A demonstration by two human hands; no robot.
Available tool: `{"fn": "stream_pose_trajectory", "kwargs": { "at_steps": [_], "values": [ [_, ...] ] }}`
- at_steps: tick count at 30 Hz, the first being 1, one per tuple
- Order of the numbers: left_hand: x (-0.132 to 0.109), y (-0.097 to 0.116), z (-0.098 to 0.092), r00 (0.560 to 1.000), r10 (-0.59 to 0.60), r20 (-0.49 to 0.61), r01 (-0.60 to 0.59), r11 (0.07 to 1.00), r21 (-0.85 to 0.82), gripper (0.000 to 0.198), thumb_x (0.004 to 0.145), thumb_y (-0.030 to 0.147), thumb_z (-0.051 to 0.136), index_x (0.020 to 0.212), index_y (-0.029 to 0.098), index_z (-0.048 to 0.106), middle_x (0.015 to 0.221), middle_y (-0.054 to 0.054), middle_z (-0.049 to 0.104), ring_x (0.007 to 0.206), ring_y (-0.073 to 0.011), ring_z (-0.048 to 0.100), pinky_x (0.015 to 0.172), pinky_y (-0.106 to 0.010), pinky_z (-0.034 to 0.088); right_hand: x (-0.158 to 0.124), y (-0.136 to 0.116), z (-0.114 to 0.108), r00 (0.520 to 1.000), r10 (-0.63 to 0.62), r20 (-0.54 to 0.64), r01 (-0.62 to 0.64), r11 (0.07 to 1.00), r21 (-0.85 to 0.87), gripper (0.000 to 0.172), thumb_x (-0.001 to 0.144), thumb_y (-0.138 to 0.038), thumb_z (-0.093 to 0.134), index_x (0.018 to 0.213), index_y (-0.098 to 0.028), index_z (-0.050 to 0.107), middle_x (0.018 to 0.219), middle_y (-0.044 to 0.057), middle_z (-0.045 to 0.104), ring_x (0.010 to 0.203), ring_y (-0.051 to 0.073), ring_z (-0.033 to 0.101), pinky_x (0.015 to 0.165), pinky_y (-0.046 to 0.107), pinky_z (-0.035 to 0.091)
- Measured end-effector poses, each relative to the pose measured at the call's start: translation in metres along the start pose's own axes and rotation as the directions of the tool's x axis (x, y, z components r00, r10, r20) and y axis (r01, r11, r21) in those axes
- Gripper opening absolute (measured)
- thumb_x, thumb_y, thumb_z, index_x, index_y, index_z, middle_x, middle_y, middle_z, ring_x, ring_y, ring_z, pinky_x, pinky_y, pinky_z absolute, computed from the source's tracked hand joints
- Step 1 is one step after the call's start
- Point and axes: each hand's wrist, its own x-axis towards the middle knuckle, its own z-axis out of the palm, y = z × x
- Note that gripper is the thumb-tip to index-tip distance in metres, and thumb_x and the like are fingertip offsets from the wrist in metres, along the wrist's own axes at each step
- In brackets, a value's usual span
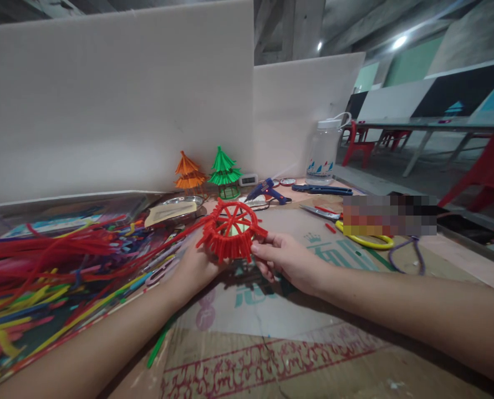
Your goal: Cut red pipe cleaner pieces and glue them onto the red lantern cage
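Observation:
Above the middle of the work surface, both hands hold up a round red frame of pipe cleaners (232, 254), with spokes inside its ring and short fringe pieces hanging all around the rim. My left hand (200, 265) grips it from the left and underneath; its fingers are mostly hidden behind the red fringe. At the right side of the rim, my right hand (278, 255) pinches a fringe piece between thumb and fingers.
Loose coloured pipe cleaners (84, 246) cover the left side. Behind stand an orange pagoda (187, 170), a green pagoda (222, 169), a metal dish (194, 205), a blue glue gun (267, 191) and a clear water bottle (322, 152). Yellow-handled scissors (369, 241) lie right.

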Motion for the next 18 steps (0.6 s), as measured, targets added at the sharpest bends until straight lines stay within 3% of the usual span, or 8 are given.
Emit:
{"fn": "stream_pose_trajectory", "kwargs": {
  "at_steps": [4,8,11,14,18],
  "values": [
    [-0.001,0.000,0.000,1.000,-0.009,0.018,0.009,0.999,-0.034,0.019,0.083,0.020,0.059,0.099,0.019,0.069,0.099,-0.008,0.075,0.092,-0.0260,0.071,0.092,-0.043,0.056,0.000,0.000,-0.001,1.000,-0.005,0.020,0.005,1.000,-0.005,0.042,0.071,-0.050,0.081,0.083,-0.018,0.057,0.053,-0.006,0.056,0.043,0.007,0.047,0.042,0.020,0.036],
    [-0.001,0.002,-0.001,0.998,-0.051,0.038,0.053,0.997,-0.049,0.017,0.085,0.025,0.057,0.095,0.018,0.069,0.095,-0.008,0.075,0.086,-0.0253,0.070,0.082,-0.039,0.057,-0.001,-0.002,0.000,1.000,-0.019,0.011,0.019,0.999,-0.050,0.043,0.074,-0.055,0.077,0.085,-0.019,0.056,0.052,-0.006,0.056,0.042,0.008,0.046,0.042,0.020,0.035],
    [0.000,0.002,-0.002,0.993,-0.108,0.056,0.113,0.988,-0.103,0.019,0.088,0.033,0.057,0.088,0.018,0.068,0.088,-0.007,0.073,0.080,-0.0241,0.068,0.075,-0.037,0.056,-0.003,-0.004,0.003,0.999,0.030,0.018,-0.026,0.983,-0.183,0.039,0.081,-0.056,0.070,0.084,-0.019,0.056,0.052,-0.006,0.056,0.043,0.008,0.047,0.042,0.021,0.035],
    [0.001,-0.002,-0.001,0.987,-0.134,0.086,0.148,0.970,-0.195,0.021,0.090,0.034,0.056,0.098,0.017,0.066,0.096,-0.008,0.073,0.088,-0.0254,0.068,0.080,-0.038,0.055,-0.008,-0.005,0.006,0.993,0.102,0.064,-0.069,0.917,-0.393,0.031,0.088,-0.047,0.062,0.079,-0.018,0.058,0.053,-0.005,0.054,0.044,0.008,0.044,0.044,0.021,0.034],
    [0.000,-0.006,0.001,0.983,-0.153,0.106,0.175,0.954,-0.245,0.025,0.093,0.032,0.054,0.110,0.016,0.064,0.111,-0.010,0.072,0.099,-0.0262,0.067,0.091,-0.041,0.053,-0.019,-0.017,0.009,0.987,0.028,0.157,0.082,0.754,-0.652,0.023,0.090,-0.035,0.061,0.075,-0.017,0.061,0.061,-0.002,0.058,0.055,0.009,0.050,0.053,0.021,0.037]
  ]
}}
